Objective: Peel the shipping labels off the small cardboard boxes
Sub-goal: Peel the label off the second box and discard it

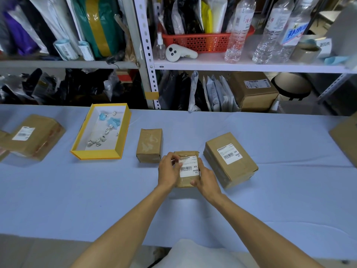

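Blue-clothed table (270, 209) runs the full width under both arms. Well off to the left of the left hand (168, 174) sits a large labelled carton (36, 138), and nearer, still left and beyond it, a yellow tray (96, 152) holding balled-up scraps (96, 141), probably earlier peelings. Just right of the right hand (207, 181) is a medium box (237, 171), its sticker (229, 154) still on. Just beyond the left hand is a bare box (149, 146) with no label on its top face, looks done. The small box (186, 182) sits between the two hands, above or on the cloth, can't tell which. The right hand grips its right side, fingers wrapped round the edge, thumb at the near end, so it's the anchor. The label (188, 168) faces up, long axis running away from the person and tilted slightly. The left hand is curled, fingertips (173, 158) pinching at the label's far-left corner. Can't tell if the corner has lifted yet, too small. Key relation: the working corner is under the left hand, and the rest of the label lies near-right of it, toward the right hand. Best guess for the peel is a diagonal pull toward the right thumb, kept low so the paper doesn't tear. Judging by the labels, the medium box is next.
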